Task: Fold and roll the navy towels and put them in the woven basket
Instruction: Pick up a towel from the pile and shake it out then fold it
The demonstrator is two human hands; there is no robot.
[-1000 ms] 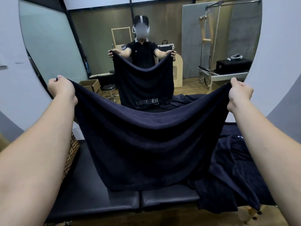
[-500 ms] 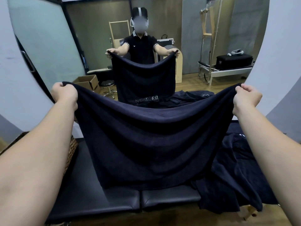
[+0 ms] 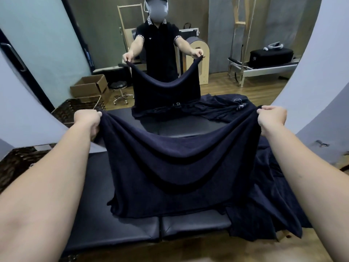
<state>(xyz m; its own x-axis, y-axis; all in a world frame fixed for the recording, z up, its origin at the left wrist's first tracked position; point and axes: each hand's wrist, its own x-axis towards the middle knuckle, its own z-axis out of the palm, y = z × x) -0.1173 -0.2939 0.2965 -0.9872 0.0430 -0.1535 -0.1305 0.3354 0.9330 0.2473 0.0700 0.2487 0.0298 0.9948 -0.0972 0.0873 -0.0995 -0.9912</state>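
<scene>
A navy towel (image 3: 175, 173) hangs spread between my two hands, sagging in the middle, its lower edge lying on the black padded bench (image 3: 120, 225). My left hand (image 3: 87, 119) grips the towel's upper left corner. My right hand (image 3: 272, 118) grips the upper right corner. More navy towels (image 3: 272, 203) lie heaped on the bench's right side and hang over its edge. The woven basket (image 3: 15, 163) stands at the left, partly behind my left arm.
A large round mirror (image 3: 56, 53) straight ahead reflects me, the towel, the basket and the room with a cardboard box, stool and exercise frames. White wall flanks the mirror on both sides. Wooden floor lies below the bench's near edge.
Both hands have come down with the towel, and its lower edge now rests on the bench. The camera has tilted downward, so the mirror and room sit higher in view.
</scene>
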